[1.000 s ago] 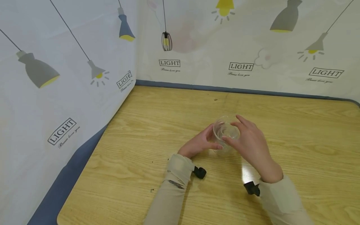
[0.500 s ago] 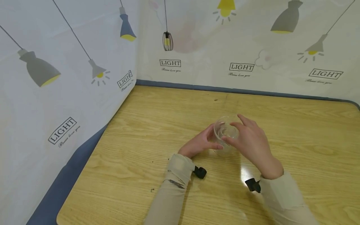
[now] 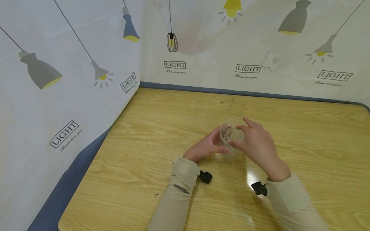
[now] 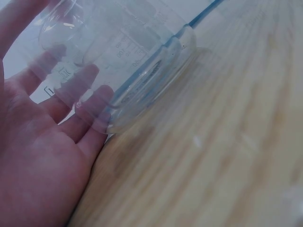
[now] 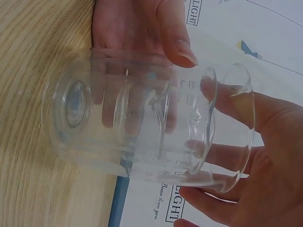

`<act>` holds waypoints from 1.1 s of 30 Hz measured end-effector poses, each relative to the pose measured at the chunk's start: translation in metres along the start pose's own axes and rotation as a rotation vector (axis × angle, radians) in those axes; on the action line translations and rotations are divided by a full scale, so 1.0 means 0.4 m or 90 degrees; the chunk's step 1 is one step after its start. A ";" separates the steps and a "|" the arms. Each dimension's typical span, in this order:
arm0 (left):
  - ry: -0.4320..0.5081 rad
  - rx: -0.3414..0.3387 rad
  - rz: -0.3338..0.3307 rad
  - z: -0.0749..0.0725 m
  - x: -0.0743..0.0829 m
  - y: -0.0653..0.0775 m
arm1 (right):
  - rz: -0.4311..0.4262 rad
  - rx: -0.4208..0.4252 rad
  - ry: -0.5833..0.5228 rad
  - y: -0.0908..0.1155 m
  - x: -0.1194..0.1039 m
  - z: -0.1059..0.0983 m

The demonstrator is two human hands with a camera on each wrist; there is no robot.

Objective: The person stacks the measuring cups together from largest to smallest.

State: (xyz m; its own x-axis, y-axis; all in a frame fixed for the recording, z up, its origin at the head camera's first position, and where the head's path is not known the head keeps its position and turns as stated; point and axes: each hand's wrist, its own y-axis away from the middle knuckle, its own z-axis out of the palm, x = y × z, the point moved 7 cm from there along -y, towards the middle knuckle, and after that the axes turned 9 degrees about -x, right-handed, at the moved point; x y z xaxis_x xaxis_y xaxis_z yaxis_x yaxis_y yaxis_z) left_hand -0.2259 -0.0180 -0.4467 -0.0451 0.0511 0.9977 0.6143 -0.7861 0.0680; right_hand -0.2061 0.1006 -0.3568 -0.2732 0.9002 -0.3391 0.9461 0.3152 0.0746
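Observation:
Two clear beakers stand nested on the table, a smaller beaker inside a larger beaker. Printed graduation marks show through the glass in the left wrist view. My left hand grips the larger beaker around its side, thumb in front and fingers behind the glass. From the other side my right hand reaches over the top, thumb and index finger pinching the smaller beaker near its rim. In the right wrist view, that inner rim lies below the larger beaker's rim.
The wood-grain table has a few small dark specks on it. White sheets printed with lamps hang behind and to the left. Black wrist mounts sit on both beige sleeves.
The smaller beaker and the right hand's fingertips have shifted slightly left in the head view, the inner rim sitting a little lower. My left hand holds its place.

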 end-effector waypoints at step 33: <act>0.023 -0.018 0.017 0.002 -0.002 -0.006 | 0.009 -0.072 0.040 -0.011 -0.011 -0.006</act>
State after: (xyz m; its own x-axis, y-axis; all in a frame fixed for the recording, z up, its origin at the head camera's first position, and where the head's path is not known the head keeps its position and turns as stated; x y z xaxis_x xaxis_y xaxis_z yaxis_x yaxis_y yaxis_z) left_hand -0.2264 -0.0157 -0.4476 -0.0580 0.0087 0.9983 0.5930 -0.8042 0.0415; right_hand -0.2093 0.0960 -0.3534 -0.2738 0.9205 -0.2789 0.9250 0.3314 0.1857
